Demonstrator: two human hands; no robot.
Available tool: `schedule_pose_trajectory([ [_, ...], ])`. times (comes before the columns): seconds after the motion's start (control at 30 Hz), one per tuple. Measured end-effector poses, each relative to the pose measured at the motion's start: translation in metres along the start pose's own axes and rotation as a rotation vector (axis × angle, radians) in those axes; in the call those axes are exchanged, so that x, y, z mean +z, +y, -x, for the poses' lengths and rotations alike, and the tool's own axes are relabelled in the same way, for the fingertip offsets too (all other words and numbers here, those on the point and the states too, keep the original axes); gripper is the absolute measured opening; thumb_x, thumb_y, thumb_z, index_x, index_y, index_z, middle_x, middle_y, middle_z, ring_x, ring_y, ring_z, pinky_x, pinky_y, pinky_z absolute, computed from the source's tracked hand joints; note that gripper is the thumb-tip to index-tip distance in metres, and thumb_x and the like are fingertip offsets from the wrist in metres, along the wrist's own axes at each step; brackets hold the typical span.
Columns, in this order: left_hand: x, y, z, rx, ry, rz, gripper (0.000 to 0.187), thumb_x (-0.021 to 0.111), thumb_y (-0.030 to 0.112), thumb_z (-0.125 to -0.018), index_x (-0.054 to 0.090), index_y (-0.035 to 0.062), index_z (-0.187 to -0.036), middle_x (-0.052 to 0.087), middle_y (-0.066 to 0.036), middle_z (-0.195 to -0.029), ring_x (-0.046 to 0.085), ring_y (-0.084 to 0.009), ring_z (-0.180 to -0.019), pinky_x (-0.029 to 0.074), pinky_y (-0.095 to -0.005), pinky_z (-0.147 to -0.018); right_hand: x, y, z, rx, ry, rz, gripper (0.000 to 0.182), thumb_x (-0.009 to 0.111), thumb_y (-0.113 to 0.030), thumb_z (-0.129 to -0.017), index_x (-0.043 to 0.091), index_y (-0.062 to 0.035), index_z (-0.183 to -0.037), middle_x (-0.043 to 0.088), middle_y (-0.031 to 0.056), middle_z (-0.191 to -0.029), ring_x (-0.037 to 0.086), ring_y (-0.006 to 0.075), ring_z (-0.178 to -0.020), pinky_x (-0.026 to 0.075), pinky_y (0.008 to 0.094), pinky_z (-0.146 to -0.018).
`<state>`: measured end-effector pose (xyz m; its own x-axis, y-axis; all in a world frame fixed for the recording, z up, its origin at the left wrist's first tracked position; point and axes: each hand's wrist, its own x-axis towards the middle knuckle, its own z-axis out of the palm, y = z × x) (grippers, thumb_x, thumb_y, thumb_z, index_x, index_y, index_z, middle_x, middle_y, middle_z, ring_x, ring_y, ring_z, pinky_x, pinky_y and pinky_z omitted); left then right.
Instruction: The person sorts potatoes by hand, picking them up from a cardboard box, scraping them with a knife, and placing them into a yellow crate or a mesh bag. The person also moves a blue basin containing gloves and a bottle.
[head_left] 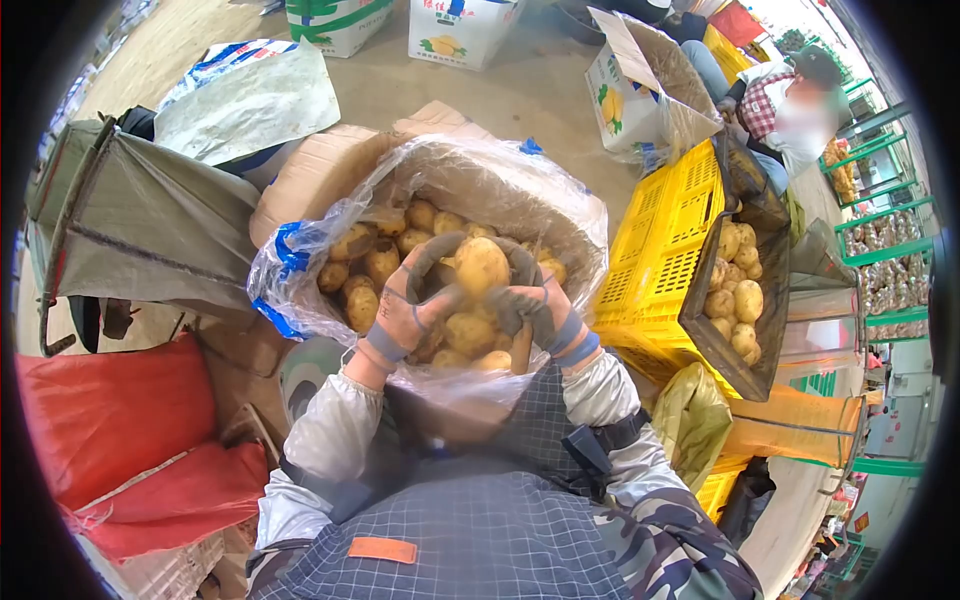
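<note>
My left hand [424,302] and my right hand [538,300] wear orange work gloves with dark grey finger coating. Between them, above an open carton, is a pale yellow potato [482,265]. Fingers of both hands curl around its sides, and the thumbs sit lower, partly blurred. Several more potatoes [381,262] lie below and around the hands. The carton is lined with a clear plastic bag [520,185] folded out over its rim, with blue tape [292,250] at its left. My hands hide part of the potatoes in the carton.
A tilted yellow crate [655,245] with several potatoes [745,300] stands at the right. Red sacks [120,420] lie left, near a grey cloth on a frame [150,220]. Printed cartons [462,35] stand ahead. A person [775,115] sits at the upper right.
</note>
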<state>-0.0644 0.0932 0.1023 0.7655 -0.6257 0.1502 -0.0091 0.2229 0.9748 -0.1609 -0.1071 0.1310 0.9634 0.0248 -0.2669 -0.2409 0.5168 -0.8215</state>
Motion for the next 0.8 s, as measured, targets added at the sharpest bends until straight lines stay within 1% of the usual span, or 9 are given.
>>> schedule_pose_trajectory([
  [0.13,-0.005,0.003,-0.002,-0.140,0.182,0.120,0.034,0.065,0.016,-0.095,0.064,-0.0008,-0.125,0.067,-0.004,-0.109,0.059,-0.0077,-0.085,0.050,-0.0250,-0.075,0.006,-0.016,0.006,-0.031,0.201,-0.048,0.047,0.060,-0.025,-0.094,0.054,-0.0004,-0.134,0.068,0.0088,-0.092,0.053,0.0098,-0.056,0.045,0.0269,-0.053],
  [0.23,-0.036,-0.036,-0.002,-0.198,0.249,0.082,0.026,0.066,0.018,-0.095,0.070,-0.0016,-0.113,0.068,-0.005,-0.106,0.059,-0.0072,-0.082,0.050,-0.0249,-0.071,-0.031,-0.016,0.010,-0.210,0.272,-0.343,0.046,0.060,-0.034,-0.094,0.057,-0.0014,-0.126,0.066,0.0101,-0.092,0.048,0.0119,-0.053,0.042,0.0290,-0.052],
  [0.27,-0.039,-0.043,-0.002,-0.258,0.194,0.074,0.027,0.071,0.021,-0.093,0.072,-0.0035,-0.104,0.069,-0.008,-0.104,0.063,-0.0126,-0.086,0.052,-0.0280,-0.075,-0.039,-0.017,0.014,-0.264,0.307,-0.413,0.046,0.060,-0.037,-0.094,0.058,-0.0017,-0.124,0.066,0.0106,-0.092,0.047,0.0124,-0.052,0.041,0.0294,-0.051],
  [0.37,-0.016,-0.068,0.001,-0.045,0.019,-0.495,0.032,0.073,0.023,-0.090,0.071,-0.0032,-0.107,0.070,-0.013,-0.109,0.067,-0.0211,-0.095,0.053,-0.0327,-0.083,-0.052,-0.022,0.021,-0.400,0.407,-0.493,0.048,0.061,-0.042,-0.093,0.060,-0.0026,-0.120,0.066,0.0121,-0.092,0.045,0.0131,-0.050,0.039,0.0293,-0.051],
  [0.4,-0.009,-0.067,-0.001,-0.210,-0.093,-0.614,0.044,0.072,0.032,-0.089,0.067,0.0000,-0.118,0.069,-0.017,-0.114,0.066,-0.0302,-0.109,0.052,-0.0372,-0.094,-0.059,-0.021,0.024,-0.439,0.402,-0.496,0.048,0.061,-0.043,-0.093,0.061,-0.0030,-0.119,0.066,0.0126,-0.093,0.044,0.0132,-0.050,0.039,0.0294,-0.051],
  [0.5,0.013,-0.101,-0.023,-0.492,-0.213,-1.240,0.056,0.067,0.042,-0.090,0.059,0.0047,-0.132,0.065,-0.019,-0.126,0.063,-0.0334,-0.118,0.049,-0.0395,-0.100,-0.058,-0.025,0.037,-0.437,0.369,-0.572,0.047,0.062,-0.042,-0.092,0.061,-0.0029,-0.118,0.067,0.0136,-0.093,0.044,0.0136,-0.050,0.039,0.0297,-0.051],
  [0.53,0.028,-0.086,-0.042,-0.764,-0.361,-1.263,0.072,0.065,0.050,-0.088,0.050,0.0049,-0.142,0.058,-0.020,-0.137,0.059,-0.0340,-0.125,0.047,-0.0411,-0.105,-0.055,-0.029,0.037,-0.432,0.347,-0.606,0.046,0.062,-0.042,-0.092,0.061,-0.0027,-0.117,0.067,0.0138,-0.093,0.044,0.0138,-0.049,0.039,0.0297,-0.050],
  [0.63,0.057,-0.125,-0.046,-0.892,-0.213,-1.293,0.078,0.068,0.051,-0.085,0.049,0.0022,-0.142,0.053,-0.021,-0.143,0.058,-0.0341,-0.125,0.046,-0.0397,-0.105,-0.055,-0.026,0.039,-0.437,0.202,-0.615,0.048,0.063,-0.040,-0.091,0.061,0.0000,-0.117,0.067,0.0140,-0.092,0.044,0.0141,-0.048,0.038,0.0295,-0.049],
  [0.8,0.043,-0.191,-0.035,-0.756,0.156,-1.110,0.090,0.071,0.060,-0.080,0.043,0.0024,-0.143,0.054,-0.029,-0.139,0.056,-0.0363,-0.127,0.045,-0.0417,-0.106,-0.057,-0.027,0.039,-0.340,0.258,-0.572,0.047,0.062,-0.037,-0.091,0.060,0.0040,-0.114,0.069,0.0170,-0.098,0.044,0.0145,-0.047,0.037,0.0308,-0.045],
])
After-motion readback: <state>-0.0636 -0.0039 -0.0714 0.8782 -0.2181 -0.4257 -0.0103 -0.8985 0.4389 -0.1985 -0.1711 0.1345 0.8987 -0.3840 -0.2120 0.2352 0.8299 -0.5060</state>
